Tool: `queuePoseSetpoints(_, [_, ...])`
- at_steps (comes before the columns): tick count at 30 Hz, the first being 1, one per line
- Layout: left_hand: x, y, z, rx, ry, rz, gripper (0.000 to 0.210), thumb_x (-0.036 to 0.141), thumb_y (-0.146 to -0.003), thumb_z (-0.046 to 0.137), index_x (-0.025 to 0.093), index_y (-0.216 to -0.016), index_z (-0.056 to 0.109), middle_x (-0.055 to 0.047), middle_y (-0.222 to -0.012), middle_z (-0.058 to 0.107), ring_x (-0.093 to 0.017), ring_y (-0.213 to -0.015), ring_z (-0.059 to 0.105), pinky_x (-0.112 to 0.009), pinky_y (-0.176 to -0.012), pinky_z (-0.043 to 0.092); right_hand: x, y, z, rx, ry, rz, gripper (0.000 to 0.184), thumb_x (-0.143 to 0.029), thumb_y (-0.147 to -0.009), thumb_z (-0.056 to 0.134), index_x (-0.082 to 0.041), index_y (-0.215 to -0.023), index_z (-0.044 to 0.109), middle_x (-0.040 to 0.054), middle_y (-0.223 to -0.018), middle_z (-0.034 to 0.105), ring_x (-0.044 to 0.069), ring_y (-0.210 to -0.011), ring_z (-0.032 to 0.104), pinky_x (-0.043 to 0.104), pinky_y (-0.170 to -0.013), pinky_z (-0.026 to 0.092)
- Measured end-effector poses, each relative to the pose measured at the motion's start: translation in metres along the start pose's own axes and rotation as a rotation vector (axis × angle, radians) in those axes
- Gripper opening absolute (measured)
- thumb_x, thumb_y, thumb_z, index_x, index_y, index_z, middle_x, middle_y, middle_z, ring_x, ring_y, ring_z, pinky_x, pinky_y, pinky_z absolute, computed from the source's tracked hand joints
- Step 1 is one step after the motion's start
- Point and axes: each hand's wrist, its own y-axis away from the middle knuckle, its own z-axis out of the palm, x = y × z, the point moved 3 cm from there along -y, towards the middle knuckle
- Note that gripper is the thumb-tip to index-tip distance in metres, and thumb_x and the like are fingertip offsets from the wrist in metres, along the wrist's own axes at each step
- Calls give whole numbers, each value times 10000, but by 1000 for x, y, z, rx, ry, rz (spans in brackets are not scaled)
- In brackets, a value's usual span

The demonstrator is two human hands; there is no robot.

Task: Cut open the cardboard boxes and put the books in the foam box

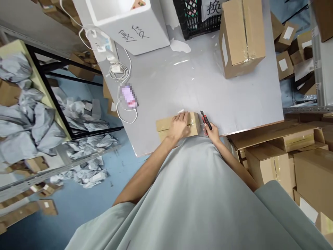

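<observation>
A small taped cardboard box (193, 119) lies at the near edge of the grey table, against my shirt. My left hand (179, 125) is laid across its top, with the fingers close together and reaching its far edge, gripping it. Just right of the box, my right hand (212, 133) is closed around a red and black utility knife (205, 119). The knife points away from me and slightly left, apart from the box. Whether its blade is out is too small to tell.
On the grey table (166, 86) stand a large cardboard box (235, 38), a black crate (200, 31) and a white foam box (145, 31). A blurred phone (128, 96), cables and a power strip (106, 45) lie left. Shelves of grey parcels (44, 121) and stacked cartons (270, 163) flank the table.
</observation>
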Motion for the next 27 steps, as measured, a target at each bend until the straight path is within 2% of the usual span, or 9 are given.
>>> queuePoseSetpoints(2, [-2,0,-6,21,24,-37,876,135,-811,608,49,-1674,483,-276,-1570,645,-424,-1397,668,-536,-1189,478,8,-7,-1,3,26,27,666,-818,-933,631,-184,-1128,697,32,-899,737,143,-661,672,242,-561,566])
queuePoseSetpoints(7, [3,3,-13,57,96,-55,809,164,-819,603,145,-1627,571,-188,-1579,672,-391,-1380,689,-531,-1181,498,18,-22,-5,-16,100,82,627,-769,-960,625,-196,-1206,687,23,-929,718,183,-825,695,262,-633,606])
queuePoseSetpoints(12, [10,15,-17,121,206,-64,760,146,-816,600,178,-1575,619,-159,-1569,682,-388,-1385,684,-550,-1195,507,7,-21,-9,54,217,39,594,-773,-969,546,-203,-1050,695,-7,-768,641,193,-738,614,284,-653,557])
queuePoseSetpoints(15, [8,26,-29,179,297,-18,794,131,-798,602,214,-1587,605,-130,-1562,676,-367,-1425,651,-539,-1226,508,-18,-10,-17,136,284,-62,613,-767,-983,477,-201,-1040,704,27,-813,680,223,-796,633,317,-719,562])
queuePoseSetpoints(18, [-3,41,-42,266,392,27,832,131,-784,605,209,-1612,573,-131,-1581,627,-347,-1478,598,-511,-1276,487,-59,9,-26,200,362,-260,636,-749,-1014,434,-188,-1091,722,78,-960,754,256,-931,682,354,-867,584])
queuePoseSetpoints(20, [-15,51,-44,324,472,21,871,133,-779,609,213,-1643,532,-131,-1603,592,-335,-1501,572,-499,-1291,482,-90,26,-26,217,412,-381,634,-718,-1051,427,-179,-1187,733,99,-1078,786,268,-1025,704,357,-942,579])
queuePoseSetpoints(23, [-38,61,-29,383,630,-37,903,147,-773,620,228,-1664,492,-135,-1614,570,-317,-1494,574,-486,-1246,532,-127,48,-12,192,493,-467,625,-678,-1098,430,-181,-1334,725,106,-1192,806,278,-1116,719,347,-980,577])
queuePoseSetpoints(27, [-72,72,8,383,852,-155,848,225,-789,668,170,-1623,524,-182,-1561,605,-311,-1405,647,-473,-1141,603,-147,62,25,94,641,-514,586,-619,-1136,420,-196,-1414,714,117,-1277,819,299,-1174,742,386,-1038,583])
